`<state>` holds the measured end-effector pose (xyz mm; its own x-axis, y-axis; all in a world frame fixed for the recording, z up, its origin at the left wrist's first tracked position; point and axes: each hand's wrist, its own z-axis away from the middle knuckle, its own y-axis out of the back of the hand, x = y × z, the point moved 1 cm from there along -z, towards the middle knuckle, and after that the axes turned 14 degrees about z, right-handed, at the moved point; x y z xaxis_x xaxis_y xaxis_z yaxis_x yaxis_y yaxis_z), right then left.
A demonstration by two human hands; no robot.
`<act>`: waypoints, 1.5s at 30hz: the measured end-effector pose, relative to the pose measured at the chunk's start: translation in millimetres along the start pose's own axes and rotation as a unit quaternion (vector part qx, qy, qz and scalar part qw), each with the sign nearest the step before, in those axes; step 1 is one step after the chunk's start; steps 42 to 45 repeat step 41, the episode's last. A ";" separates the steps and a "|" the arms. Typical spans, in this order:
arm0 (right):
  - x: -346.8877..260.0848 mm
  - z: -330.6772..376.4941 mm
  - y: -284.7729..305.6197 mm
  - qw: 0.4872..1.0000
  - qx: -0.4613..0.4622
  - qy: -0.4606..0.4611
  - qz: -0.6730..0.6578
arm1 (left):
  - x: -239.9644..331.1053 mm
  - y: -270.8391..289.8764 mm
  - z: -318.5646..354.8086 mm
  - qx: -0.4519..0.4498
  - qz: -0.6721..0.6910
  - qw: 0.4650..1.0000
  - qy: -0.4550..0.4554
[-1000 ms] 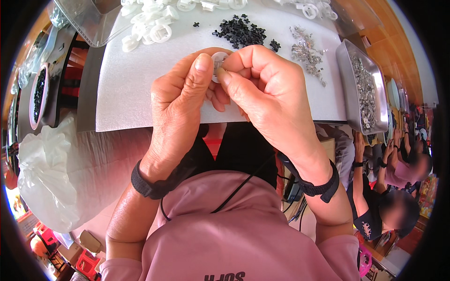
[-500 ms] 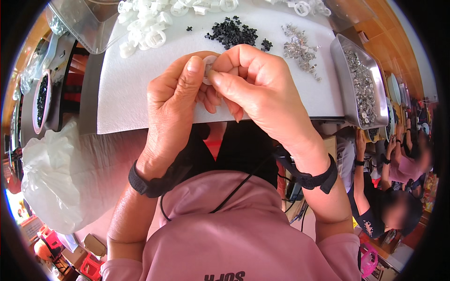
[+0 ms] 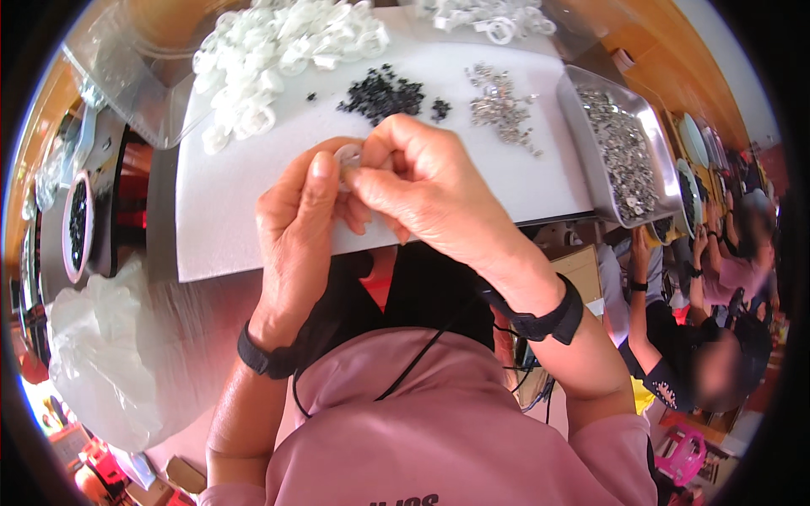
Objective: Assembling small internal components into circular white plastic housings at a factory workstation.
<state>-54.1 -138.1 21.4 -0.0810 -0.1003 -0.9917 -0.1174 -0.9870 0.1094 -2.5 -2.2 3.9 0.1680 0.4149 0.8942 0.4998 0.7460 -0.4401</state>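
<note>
Between my two hands, over the near part of a white mat (image 3: 228, 228), is a small round white plastic part (image 3: 347, 157). My left hand (image 3: 295, 202) grips it from the left with thumb and fingers. From the right, the thumb and forefinger of my right hand (image 3: 422, 173) press at the part's edge; anything small between those fingertips is hidden. Just beyond my hands lies a heap of small black cross-shaped pieces (image 3: 384, 94). Right of it are scattered small metal pieces (image 3: 499, 105). A large pile of white plastic parts (image 3: 278, 46) covers the far left of the mat.
A metal tray (image 3: 669, 187) full of small metal pieces stands at the mat's right. More white rings (image 3: 499, 32) lie at the back. On the left are a clear plastic bin (image 3: 126, 84), an oval dish of black pieces (image 3: 78, 223) and a plastic bag (image 3: 105, 354). Other people sit at right.
The view has shifted, so the mat and piles sit lower and turned in the picture. My hands still hold the white part together, with little change of grip.
</note>
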 end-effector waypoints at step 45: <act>-16.2 -27.2 42.4 0.799 -0.056 0.201 0.563 | 7.9 9.8 1.9 -0.018 0.050 0.998 0.032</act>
